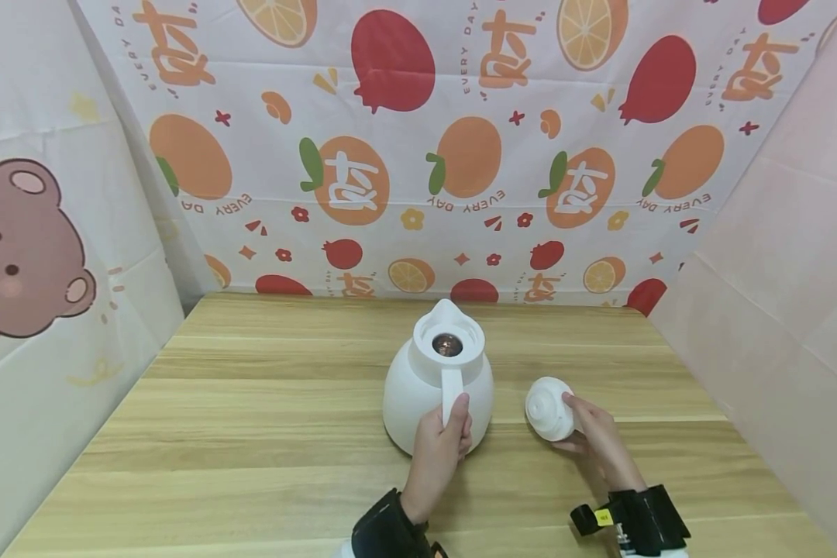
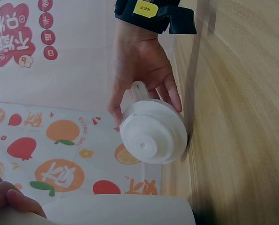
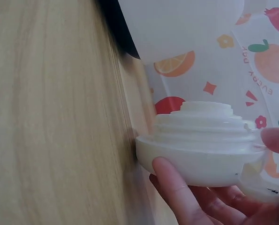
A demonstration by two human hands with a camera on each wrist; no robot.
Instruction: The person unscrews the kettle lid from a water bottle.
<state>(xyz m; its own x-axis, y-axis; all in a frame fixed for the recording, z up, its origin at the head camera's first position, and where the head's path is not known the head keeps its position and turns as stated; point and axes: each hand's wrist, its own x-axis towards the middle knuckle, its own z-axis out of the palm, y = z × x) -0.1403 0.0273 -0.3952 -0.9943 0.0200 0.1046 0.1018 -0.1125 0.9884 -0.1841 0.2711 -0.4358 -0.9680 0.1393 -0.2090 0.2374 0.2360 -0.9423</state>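
Observation:
A white thermos jug [image 1: 401, 399] stands upright on the table, its round mouth [image 1: 448, 345] uncovered and its spout pointing to the back. My left hand [image 1: 434, 453] grips the jug's handle [image 1: 451, 385]; its curled fingers [image 2: 24, 204] show at the lower left of the left wrist view. To the right of the jug, my right hand [image 1: 602, 443] holds a white stepped lid [image 1: 549, 409] tilted on its side, close over the table. In the right wrist view the fingers pinch the lid [image 3: 202, 161] around its wide rim, beside a small projecting tab [image 3: 261, 185].
The wooden table [image 1: 251, 434] reaches back to a fruit-printed cloth [image 1: 404, 163]. A cloth with a bear print [image 1: 28, 248] hangs along the left, and a pale cloth [image 1: 774, 294] along the right. Each wrist wears a black camera strap [image 1: 645, 519].

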